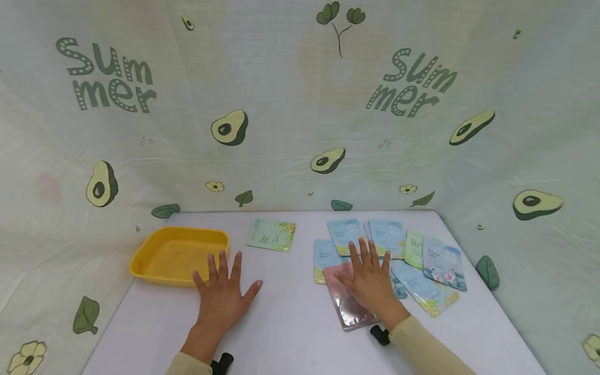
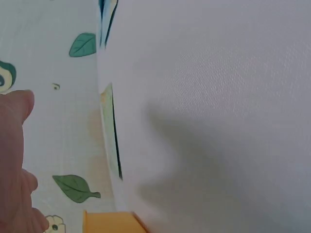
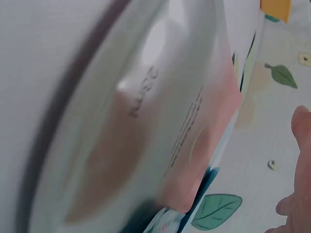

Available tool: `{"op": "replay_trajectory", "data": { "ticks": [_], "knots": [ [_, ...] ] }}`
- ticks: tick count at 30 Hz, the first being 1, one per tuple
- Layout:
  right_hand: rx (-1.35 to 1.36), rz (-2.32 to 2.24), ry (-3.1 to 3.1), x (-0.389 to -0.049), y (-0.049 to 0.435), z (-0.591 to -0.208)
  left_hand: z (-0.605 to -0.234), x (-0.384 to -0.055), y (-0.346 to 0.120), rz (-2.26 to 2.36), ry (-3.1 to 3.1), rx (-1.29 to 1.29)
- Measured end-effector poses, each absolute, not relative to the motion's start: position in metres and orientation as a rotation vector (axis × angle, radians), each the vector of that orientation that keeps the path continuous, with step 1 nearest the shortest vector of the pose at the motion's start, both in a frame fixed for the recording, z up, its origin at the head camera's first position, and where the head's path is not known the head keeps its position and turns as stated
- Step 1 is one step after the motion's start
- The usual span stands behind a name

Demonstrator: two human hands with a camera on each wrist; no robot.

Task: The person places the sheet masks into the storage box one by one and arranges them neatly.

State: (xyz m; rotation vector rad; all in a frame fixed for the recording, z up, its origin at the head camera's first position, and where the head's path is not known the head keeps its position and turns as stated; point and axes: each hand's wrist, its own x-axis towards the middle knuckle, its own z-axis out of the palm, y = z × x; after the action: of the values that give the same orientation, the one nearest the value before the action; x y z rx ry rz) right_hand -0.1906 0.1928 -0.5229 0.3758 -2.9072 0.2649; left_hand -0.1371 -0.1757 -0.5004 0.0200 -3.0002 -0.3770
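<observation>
We find the pink-and-silver sachet (image 1: 350,308) of glossy, foil-like film; the yellow tray (image 1: 175,260) of smooth plastic; the white tabletop (image 2: 233,92) finely grained and matt; the avocado-print backdrop (image 1: 281,94) of matt, lightly creased cloth.

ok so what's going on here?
A person has both hands out over a white table, spread open and gripping nothing. The left hand is by the near right side of a yellow tray. The right hand is over a pink-and-silver packet; can't tell if it touches. Blue and green packets lie overlapping around there, and a single green packet sits apart near the far edge.
</observation>
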Motion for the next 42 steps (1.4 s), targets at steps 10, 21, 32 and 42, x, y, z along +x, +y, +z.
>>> {"op": "replay_trajectory", "data": {
  "ticks": [10, 21, 32, 42],
  "knots": [
    [0.503, 0.3, -2.941, -0.212, 0.143, -0.51, -0.497, -0.137, -0.219, -0.44, -2.944, 0.219],
    [0.778, 0.229, -2.912, -0.218, 0.059, -0.504, -0.505, -0.167, -0.259, -0.467, -2.964, 0.356],
    [0.867, 0.202, -2.924, -0.216, 0.027, -0.499, -0.502, -0.16, -0.229, -0.407, -3.09, 0.219],
    [0.901, 0.274, -2.899, -0.211, 0.031, -0.497, -0.506, -0.125, -0.184, -0.351, -3.049, -0.088]
  ]
}}
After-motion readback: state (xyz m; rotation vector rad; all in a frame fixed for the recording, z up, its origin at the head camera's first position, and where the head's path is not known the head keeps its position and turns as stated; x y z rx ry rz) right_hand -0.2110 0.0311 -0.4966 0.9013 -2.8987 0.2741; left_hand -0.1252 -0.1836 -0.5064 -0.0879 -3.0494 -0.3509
